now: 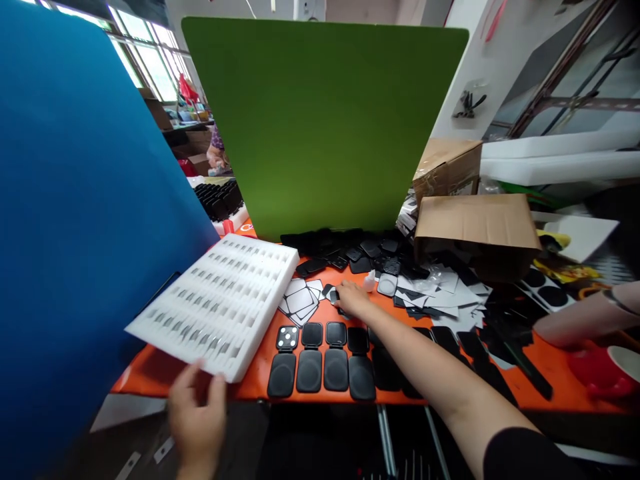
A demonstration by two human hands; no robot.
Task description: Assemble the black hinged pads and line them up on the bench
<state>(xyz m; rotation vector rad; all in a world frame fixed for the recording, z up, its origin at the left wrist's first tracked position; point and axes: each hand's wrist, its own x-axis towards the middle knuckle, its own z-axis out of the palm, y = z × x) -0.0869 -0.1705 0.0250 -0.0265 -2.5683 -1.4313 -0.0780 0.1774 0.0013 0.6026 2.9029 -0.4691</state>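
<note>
While my right hand (pixel 351 298) is reaching across the orange table (pixel 257 375), its fingers bend down over a small piece (pixel 334 295), which lies just at nine o'clock of the fingertips; whether they grip it or only touch it, I cannot tell. My left hand (pixel 197 408) is blurred, with thumb and fingers parted and nothing between them, and at its one o'clock is the white foam tray (pixel 266 319) with rows of slots (many of them contain thin pieces). I cannot say surely if these fingers touch the tray's near edge. At seven o'clock from my right hand stand in a row the black folding cases (pixel 309 370), opened flat, and the leftmost shows white dots on its upper half. Square sheets (pixel 301 300) lie at nine o'clock, between this hand and the tray. At twelve o'clock there is a dark heap (pixel 361 253), and behind it rises the green panel (pixel 327 127).
</note>
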